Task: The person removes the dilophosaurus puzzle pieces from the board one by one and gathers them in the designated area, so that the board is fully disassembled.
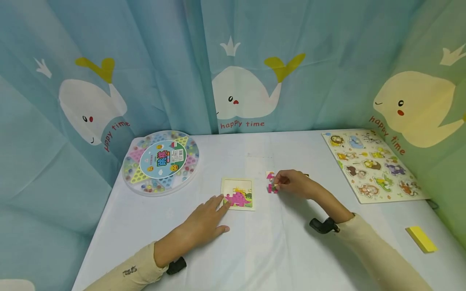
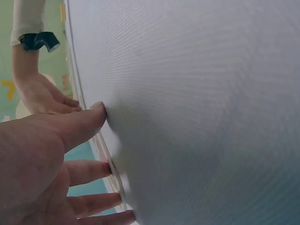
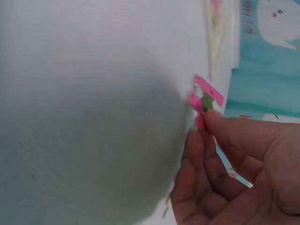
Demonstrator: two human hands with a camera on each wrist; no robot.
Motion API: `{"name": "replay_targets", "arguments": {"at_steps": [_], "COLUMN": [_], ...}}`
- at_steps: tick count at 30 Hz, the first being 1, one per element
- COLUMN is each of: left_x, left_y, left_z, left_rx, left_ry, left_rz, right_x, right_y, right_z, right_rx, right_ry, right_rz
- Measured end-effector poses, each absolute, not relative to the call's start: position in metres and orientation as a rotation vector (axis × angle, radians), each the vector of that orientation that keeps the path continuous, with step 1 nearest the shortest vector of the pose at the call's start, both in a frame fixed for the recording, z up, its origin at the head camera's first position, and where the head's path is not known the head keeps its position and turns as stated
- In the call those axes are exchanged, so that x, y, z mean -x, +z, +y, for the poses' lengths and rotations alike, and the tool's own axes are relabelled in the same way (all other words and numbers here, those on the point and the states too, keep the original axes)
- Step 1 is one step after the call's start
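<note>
One flat pink-and-green jigsaw piece, pinched by its edge in my right hand, could twist free if squeezed unevenly.

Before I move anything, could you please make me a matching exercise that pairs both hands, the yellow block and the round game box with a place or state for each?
1. Left hand
2. Right hand
3. Yellow block
4. Round game box

A. Back left of the table
B. Touching the dinosaur puzzle
C. On the table, right of the right sleeve
D. Pinching a puzzle piece

Pairs: 1-B, 2-D, 3-C, 4-A.
</note>
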State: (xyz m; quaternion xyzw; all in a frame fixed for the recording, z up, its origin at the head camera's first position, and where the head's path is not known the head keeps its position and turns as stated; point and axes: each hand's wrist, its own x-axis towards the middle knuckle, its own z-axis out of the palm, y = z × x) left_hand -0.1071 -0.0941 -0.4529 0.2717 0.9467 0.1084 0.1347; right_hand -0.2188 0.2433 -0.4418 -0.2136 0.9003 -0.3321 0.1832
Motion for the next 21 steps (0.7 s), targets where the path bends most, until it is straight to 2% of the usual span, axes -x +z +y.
{"name": "replay_targets", "arguments": {"at_steps": [13,21], "left_x": [0.108,0.108], "left_y": [-0.453,-0.451], "left_z": [-0.094,-0.093], "left_rx": [-0.782,-0.788], "left_ry": [0.312,0.299], "left_rz": [2.737,2.751], "right_x": [0.206,0.199], "right_y": [-0.451,-0.443], "right_z": [0.217,0.176], "right_rx": [0.586,0.62], "right_ry": [-0.76,-0.842], "right_rz": [2.802,2.773]}}
